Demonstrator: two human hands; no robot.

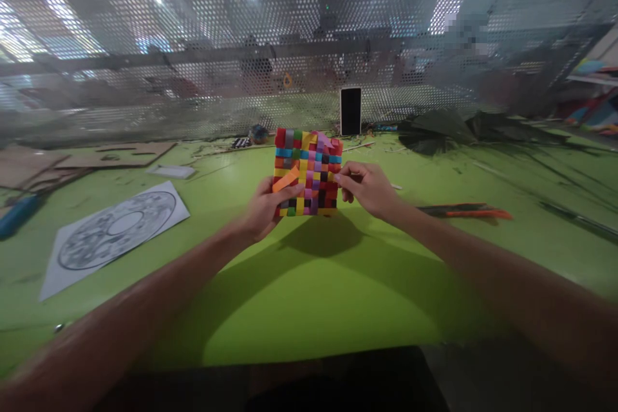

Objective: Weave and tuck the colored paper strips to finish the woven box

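Above the green table, my left hand (265, 209) grips a woven piece (316, 183) of many-coloured strips by its lower left edge, thumb across the front. The piece is held up facing me, its weave a checker of red, yellow, purple, blue and black. A loose orange strip (286, 178) sticks out slantwise over its left side, just above my left thumb. At the right edge, my right hand (364, 185) has thumb and forefinger pinched together, touching the weave there. What lies between those fingertips is too small to make out.
A paper with a printed ring pattern (120, 225) lies at left, with cardboard (111, 158) behind it. A dark-screened tablet or phone (351, 111) stands at the back before a perforated metal screen (203, 77). Dark leaves (434, 129) and orange-black strips (468, 212) lie at right.
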